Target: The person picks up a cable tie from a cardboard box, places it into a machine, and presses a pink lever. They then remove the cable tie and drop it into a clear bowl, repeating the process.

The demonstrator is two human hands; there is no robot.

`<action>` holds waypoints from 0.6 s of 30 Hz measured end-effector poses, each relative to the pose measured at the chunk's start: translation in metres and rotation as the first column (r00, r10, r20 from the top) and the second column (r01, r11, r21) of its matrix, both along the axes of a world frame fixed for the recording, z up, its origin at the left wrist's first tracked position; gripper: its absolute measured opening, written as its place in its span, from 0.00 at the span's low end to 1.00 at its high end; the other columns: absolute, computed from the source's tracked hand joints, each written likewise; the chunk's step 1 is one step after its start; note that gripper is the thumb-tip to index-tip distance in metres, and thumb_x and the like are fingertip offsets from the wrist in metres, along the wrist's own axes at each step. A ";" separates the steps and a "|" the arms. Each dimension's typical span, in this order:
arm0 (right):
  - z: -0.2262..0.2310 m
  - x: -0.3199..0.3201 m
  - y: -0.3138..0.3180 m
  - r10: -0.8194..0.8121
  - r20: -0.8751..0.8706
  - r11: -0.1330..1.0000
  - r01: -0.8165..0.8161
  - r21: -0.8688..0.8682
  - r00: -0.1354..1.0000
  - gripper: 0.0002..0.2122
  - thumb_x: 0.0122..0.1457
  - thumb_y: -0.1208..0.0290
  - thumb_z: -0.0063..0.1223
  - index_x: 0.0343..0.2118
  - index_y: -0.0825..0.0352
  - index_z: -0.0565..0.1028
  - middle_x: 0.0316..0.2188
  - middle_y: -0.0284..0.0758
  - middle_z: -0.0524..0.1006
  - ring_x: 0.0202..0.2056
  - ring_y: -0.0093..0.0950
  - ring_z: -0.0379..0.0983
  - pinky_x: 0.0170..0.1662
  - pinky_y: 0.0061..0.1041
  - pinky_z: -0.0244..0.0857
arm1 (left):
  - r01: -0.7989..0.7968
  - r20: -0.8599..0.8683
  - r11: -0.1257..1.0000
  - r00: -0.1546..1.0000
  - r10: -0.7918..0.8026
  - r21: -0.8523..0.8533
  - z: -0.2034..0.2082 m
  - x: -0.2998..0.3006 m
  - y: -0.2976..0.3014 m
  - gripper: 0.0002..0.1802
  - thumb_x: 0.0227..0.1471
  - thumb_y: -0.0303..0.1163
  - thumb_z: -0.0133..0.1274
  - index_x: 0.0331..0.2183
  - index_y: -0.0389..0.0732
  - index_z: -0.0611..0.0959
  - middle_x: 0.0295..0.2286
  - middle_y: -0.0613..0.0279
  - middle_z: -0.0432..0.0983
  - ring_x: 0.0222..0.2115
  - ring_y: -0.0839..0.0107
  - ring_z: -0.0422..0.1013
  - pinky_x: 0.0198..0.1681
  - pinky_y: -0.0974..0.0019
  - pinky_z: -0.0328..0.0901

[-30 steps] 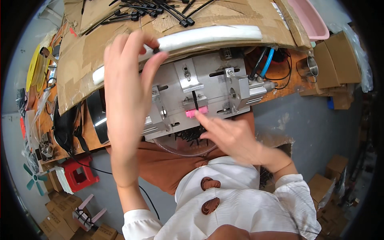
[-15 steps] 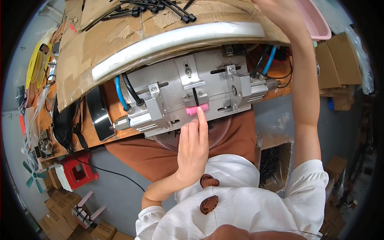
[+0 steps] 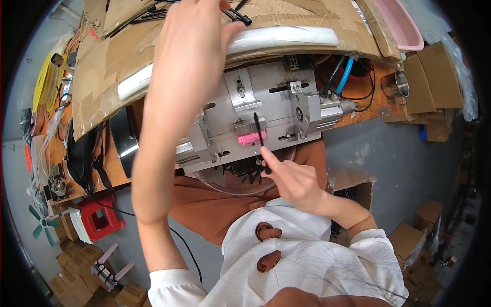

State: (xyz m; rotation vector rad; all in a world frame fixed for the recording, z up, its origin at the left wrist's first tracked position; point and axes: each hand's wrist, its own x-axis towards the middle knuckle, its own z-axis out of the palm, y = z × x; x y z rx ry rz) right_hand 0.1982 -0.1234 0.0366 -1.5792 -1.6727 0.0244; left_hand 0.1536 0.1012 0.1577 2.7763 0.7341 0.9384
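Observation:
My right hand (image 3: 296, 184) pinches a thin black rod (image 3: 260, 132) between thumb and fingers. It tilts the rod in front of the metal fixture (image 3: 271, 94), across a pink block (image 3: 250, 138) mounted at the fixture's near edge. My left hand (image 3: 192, 51) reaches far forward over the cardboard, at the pile of black rods with knobbed ends (image 3: 244, 20). Motion blur and the picture's upper edge hide most of its fingers, so whether it grips anything cannot be seen. That forearm covers the fixture's left part.
A white padded strip (image 3: 286, 37) lines the cardboard's (image 3: 317, 15) near edge. Below the fixture, a clear bowl (image 3: 225, 190) holds black pieces. A metal cup (image 3: 396, 85) and pink tub (image 3: 401, 25) stand at right. A red stool (image 3: 105, 217) is at lower left.
My left hand has left the pink block and swung up to the rod pile. My right hand has come down from the far right to the fixture and now holds the black rod.

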 end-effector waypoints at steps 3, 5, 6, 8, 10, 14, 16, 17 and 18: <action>-0.003 0.000 0.007 -0.010 0.035 0.997 0.013 -0.078 0.999 0.28 0.45 0.83 0.57 0.53 0.78 0.66 0.22 0.33 0.74 0.18 0.21 0.67 0.19 0.23 0.61 | 0.007 -0.195 0.940 0.978 -0.077 -0.340 0.036 0.025 0.011 0.13 0.45 0.28 0.59 0.35 0.34 0.78 0.35 0.42 0.75 0.40 0.56 0.71 0.45 0.61 0.63; -0.008 -0.002 0.013 -0.047 0.007 0.998 0.048 -0.041 0.999 0.29 0.45 0.81 0.61 0.54 0.74 0.68 0.15 0.31 0.68 0.15 0.24 0.64 0.18 0.25 0.58 | -0.006 -0.278 0.852 0.946 -0.164 -0.524 0.035 0.028 0.013 0.10 0.44 0.28 0.59 0.30 0.33 0.78 0.34 0.42 0.74 0.40 0.55 0.70 0.44 0.61 0.63; -0.004 -0.003 0.015 -0.039 0.011 0.997 0.039 -0.064 0.999 0.29 0.45 0.80 0.61 0.54 0.73 0.68 0.15 0.31 0.68 0.15 0.24 0.65 0.18 0.25 0.58 | 0.007 -0.194 0.846 0.972 -0.130 -0.533 0.024 0.026 0.014 0.09 0.44 0.27 0.59 0.28 0.33 0.77 0.33 0.43 0.73 0.39 0.54 0.70 0.43 0.61 0.63; -0.003 -0.005 0.014 -0.024 0.016 0.992 0.026 -0.121 1.000 0.28 0.46 0.78 0.62 0.54 0.73 0.68 0.16 0.31 0.70 0.17 0.24 0.67 0.19 0.24 0.60 | 0.015 -0.109 0.844 0.990 -0.087 -0.536 0.018 0.015 0.019 0.09 0.44 0.27 0.59 0.25 0.32 0.77 0.31 0.44 0.72 0.38 0.54 0.69 0.42 0.60 0.63; -0.006 -0.001 0.012 -0.037 0.013 0.993 0.039 -0.112 0.999 0.28 0.46 0.78 0.62 0.53 0.73 0.68 0.16 0.31 0.70 0.17 0.24 0.68 0.19 0.23 0.61 | 0.162 -0.072 0.922 0.977 -0.199 -0.351 0.018 -0.005 0.023 0.11 0.48 0.27 0.57 0.36 0.35 0.80 0.28 0.58 0.75 0.32 0.70 0.71 0.38 0.67 0.65; 0.025 0.009 0.013 0.067 0.128 0.977 -0.039 -0.209 0.990 0.25 0.48 0.76 0.57 0.52 0.74 0.68 0.22 0.31 0.73 0.20 0.23 0.72 0.20 0.20 0.64 | 0.275 -0.169 0.914 0.927 -0.334 -0.298 0.024 -0.042 0.034 0.08 0.47 0.23 0.56 0.33 0.33 0.80 0.28 0.62 0.76 0.30 0.76 0.70 0.38 0.72 0.65; 0.050 0.027 0.030 0.065 0.207 0.998 -0.061 -0.027 0.976 0.22 0.48 0.72 0.59 0.48 0.71 0.72 0.22 0.31 0.72 0.19 0.23 0.71 0.19 0.21 0.63 | 0.230 -0.176 0.922 0.940 -0.293 -0.310 0.019 -0.050 0.025 0.08 0.45 0.20 0.57 0.32 0.32 0.78 0.27 0.64 0.73 0.28 0.77 0.66 0.38 0.74 0.64; 0.069 0.038 0.041 -0.010 0.269 0.999 -0.002 0.045 0.963 0.17 0.48 0.70 0.60 0.42 0.70 0.74 0.22 0.31 0.71 0.18 0.23 0.70 0.17 0.22 0.60 | 0.220 -0.177 0.926 0.943 -0.283 -0.306 0.018 -0.058 0.022 0.08 0.45 0.20 0.57 0.32 0.32 0.78 0.27 0.64 0.73 0.28 0.77 0.66 0.38 0.74 0.64; 0.081 0.050 0.060 -0.140 0.313 0.979 0.084 0.187 0.939 0.13 0.48 0.70 0.60 0.36 0.66 0.74 0.20 0.31 0.69 0.19 0.24 0.70 0.18 0.24 0.60 | 0.212 -0.084 0.909 0.962 -0.258 -0.359 0.015 -0.061 0.019 0.09 0.44 0.19 0.57 0.32 0.32 0.78 0.28 0.65 0.71 0.27 0.78 0.64 0.38 0.75 0.63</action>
